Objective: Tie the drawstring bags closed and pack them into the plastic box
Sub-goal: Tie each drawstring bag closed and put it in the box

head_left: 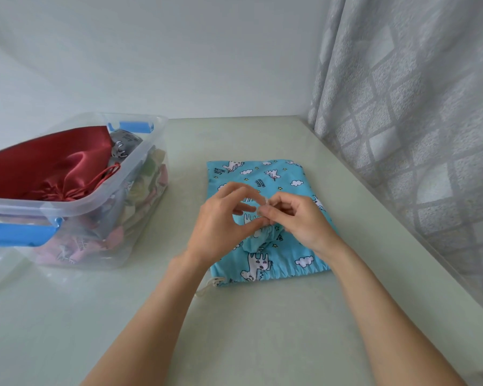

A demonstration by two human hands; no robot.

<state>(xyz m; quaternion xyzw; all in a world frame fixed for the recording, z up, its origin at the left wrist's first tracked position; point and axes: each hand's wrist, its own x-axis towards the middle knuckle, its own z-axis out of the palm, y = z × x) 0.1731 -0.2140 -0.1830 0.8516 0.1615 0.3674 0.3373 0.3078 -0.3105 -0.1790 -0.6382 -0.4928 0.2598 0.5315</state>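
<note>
A large blue unicorn-print drawstring bag lies flat on the table, its cord end trailing at the near left corner. On top of it sits a smaller blue bag with a gathered mouth. My left hand and my right hand meet just above that small bag, fingertips together, pinching its thin cord, which is mostly hidden by the fingers. The clear plastic box with blue latches stands at the left, holding a red satin bag and several printed bags.
A pale green table carries everything. A white wall runs behind it. A grey patterned curtain hangs along the table's right edge. The box's blue front latch faces me at the left.
</note>
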